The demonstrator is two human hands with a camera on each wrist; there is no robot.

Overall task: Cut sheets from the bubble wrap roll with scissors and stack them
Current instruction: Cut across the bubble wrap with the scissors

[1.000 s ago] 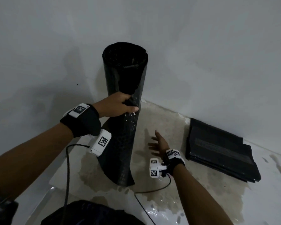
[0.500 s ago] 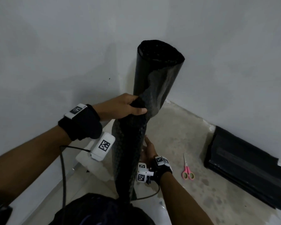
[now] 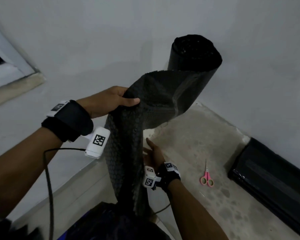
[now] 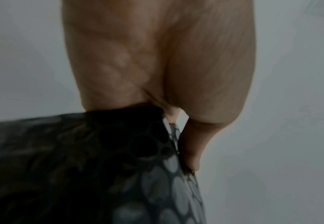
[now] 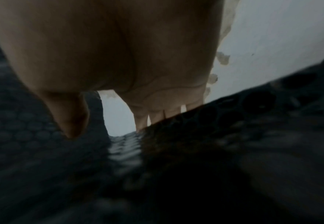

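Pulling a length of wrap off the roll, no cut yet

The bubble wrap roll stands beyond my left hand, whose grip pinches the loose sheet's edge; the stack and scissors lie on the floor off to my right. My right hand, fingers straight, rests against the sheet lower down. Next I judge I'll need the scissors. Only the left wrist view shows thumb against sheet.

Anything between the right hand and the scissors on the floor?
Nothing visible. Bare floor lies between the right hand, open against the bubble wrap, and the pink scissors.
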